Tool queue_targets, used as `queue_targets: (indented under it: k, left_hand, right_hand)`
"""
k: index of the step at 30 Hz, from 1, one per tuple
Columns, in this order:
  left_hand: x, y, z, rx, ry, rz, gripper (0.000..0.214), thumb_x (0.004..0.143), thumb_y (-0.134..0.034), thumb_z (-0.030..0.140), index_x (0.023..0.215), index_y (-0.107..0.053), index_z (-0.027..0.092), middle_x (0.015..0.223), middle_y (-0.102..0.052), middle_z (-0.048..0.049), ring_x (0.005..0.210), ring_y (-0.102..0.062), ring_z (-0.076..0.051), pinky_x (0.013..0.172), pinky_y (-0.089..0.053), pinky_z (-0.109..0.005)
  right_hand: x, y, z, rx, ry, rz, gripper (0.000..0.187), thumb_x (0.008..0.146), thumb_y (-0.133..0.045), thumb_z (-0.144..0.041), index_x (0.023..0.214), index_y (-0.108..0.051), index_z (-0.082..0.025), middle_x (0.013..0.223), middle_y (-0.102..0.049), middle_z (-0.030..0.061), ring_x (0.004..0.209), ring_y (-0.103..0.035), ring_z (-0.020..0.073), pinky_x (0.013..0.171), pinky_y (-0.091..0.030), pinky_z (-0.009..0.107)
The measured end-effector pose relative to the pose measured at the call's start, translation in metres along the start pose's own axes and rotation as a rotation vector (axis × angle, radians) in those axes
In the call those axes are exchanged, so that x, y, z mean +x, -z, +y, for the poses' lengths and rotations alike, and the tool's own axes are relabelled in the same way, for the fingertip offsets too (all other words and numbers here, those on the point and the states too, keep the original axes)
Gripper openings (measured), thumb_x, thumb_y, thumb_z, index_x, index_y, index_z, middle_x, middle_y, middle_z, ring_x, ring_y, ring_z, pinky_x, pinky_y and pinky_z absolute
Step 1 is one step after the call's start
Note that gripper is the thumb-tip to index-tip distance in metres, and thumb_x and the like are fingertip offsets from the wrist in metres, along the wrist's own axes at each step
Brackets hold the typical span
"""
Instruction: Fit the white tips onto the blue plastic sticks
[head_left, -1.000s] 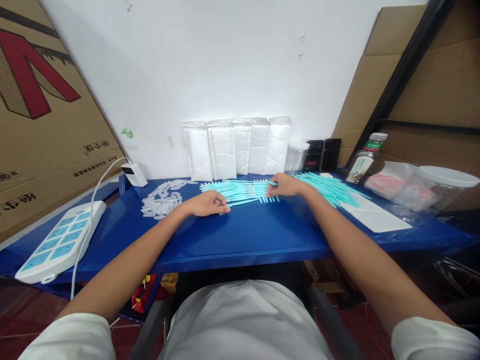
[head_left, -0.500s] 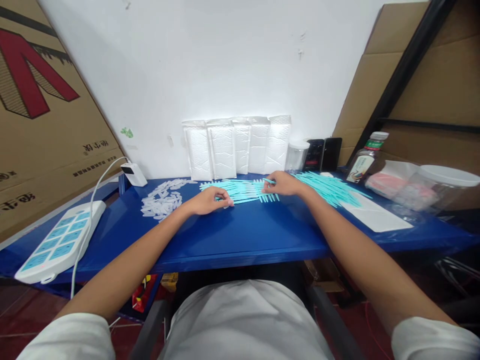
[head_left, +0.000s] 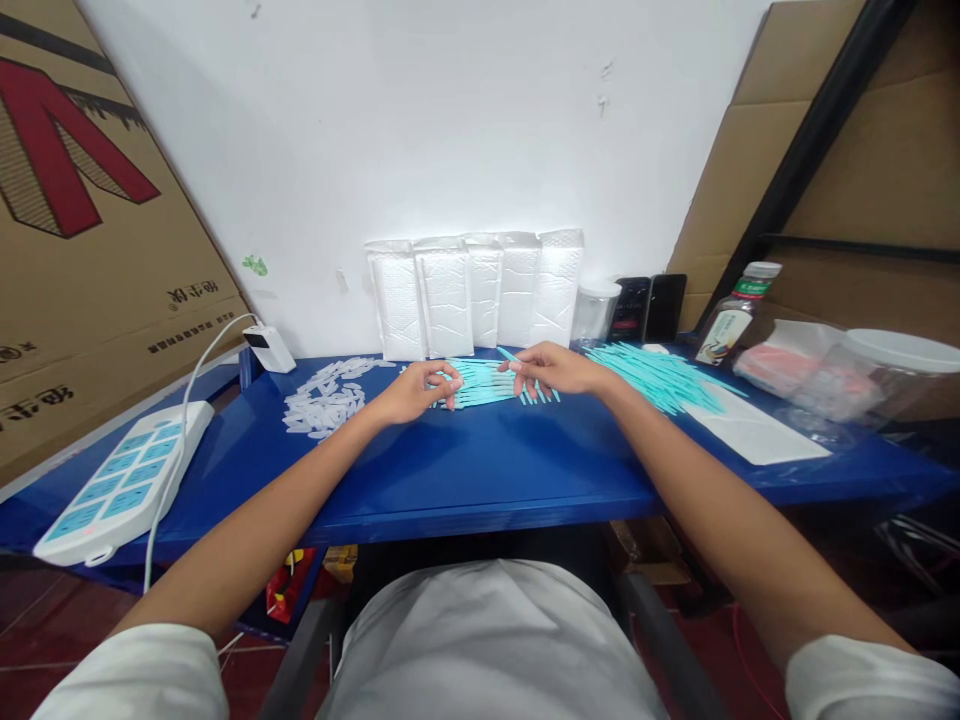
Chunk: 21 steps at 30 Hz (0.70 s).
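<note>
My right hand [head_left: 556, 368] pinches a thin teal stick [head_left: 508, 354], whose tip points up and left over a spread of similar teal sticks [head_left: 480, 388] on the blue table. My left hand [head_left: 417, 390] hovers at the left end of that spread, thumb and fingertips pressed together; whatever lies between them is too small to make out. Beyond my right hand lies a loose heap of teal sticks [head_left: 651, 378]. Small translucent whitish pieces [head_left: 324, 402] are piled left of my left hand.
White padded pouches [head_left: 446, 300] lean on the wall. A power strip [head_left: 127, 485] and a white plugged-in device [head_left: 270, 347] are at left. On the right stand a clear jar [head_left: 595, 315], two phones [head_left: 664, 310], a bottle [head_left: 735, 315], a white sheet [head_left: 757, 430] and a lidded tub [head_left: 892, 370].
My right hand has shifted slightly left, and the stick in it now tilts upward. My left hand has risen a little, its fingertips turned more toward the right hand.
</note>
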<state>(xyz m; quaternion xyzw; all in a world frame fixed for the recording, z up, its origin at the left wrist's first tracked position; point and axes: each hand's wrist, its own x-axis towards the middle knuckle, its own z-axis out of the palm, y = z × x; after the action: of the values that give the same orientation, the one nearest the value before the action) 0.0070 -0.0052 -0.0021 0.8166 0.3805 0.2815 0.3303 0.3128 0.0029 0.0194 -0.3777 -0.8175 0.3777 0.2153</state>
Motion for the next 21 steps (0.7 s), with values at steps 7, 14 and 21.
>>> queue_targets:
  k: [7,14,21]
  left_hand:
    - [0.004,0.0,-0.01,-0.052,-0.066,0.018,0.053,0.091,-0.065,0.059,0.118,-0.071,0.014,0.095,-0.079,-0.0107,0.103,-0.069,-0.025,0.088,-0.048,-0.033]
    - [0.005,0.0,-0.008,-0.026,-0.039,0.065,0.048,0.087,-0.072,0.056,0.108,-0.077,0.013,0.097,-0.081,-0.0129,0.104,-0.07,-0.027,0.087,-0.05,-0.034]
    - [0.004,0.0,-0.005,-0.024,-0.004,0.08,0.049,0.086,-0.072,0.058,0.103,-0.081,0.013,0.097,-0.081,-0.012,0.101,-0.07,-0.027,0.09,-0.05,-0.035]
  right_hand:
    - [-0.001,-0.008,-0.011,-0.073,0.05,-0.01,0.061,0.099,-0.045,-0.067,0.086,-0.07,-0.013,0.089,-0.074,0.0092,0.055,-0.043,0.0092,0.055,-0.037,0.026]
    - [0.0,-0.015,-0.008,0.05,0.002,-0.02,0.041,0.095,-0.061,-0.056,0.109,-0.056,-0.018,0.092,-0.079,0.0096,0.051,-0.053,0.0111,0.05,-0.038,0.025]
    - [0.003,-0.015,-0.01,-0.054,0.081,0.095,0.053,0.091,-0.06,-0.065,0.091,-0.072,-0.013,0.082,-0.077,0.009,0.06,-0.053,0.0125,0.058,-0.037,0.026]
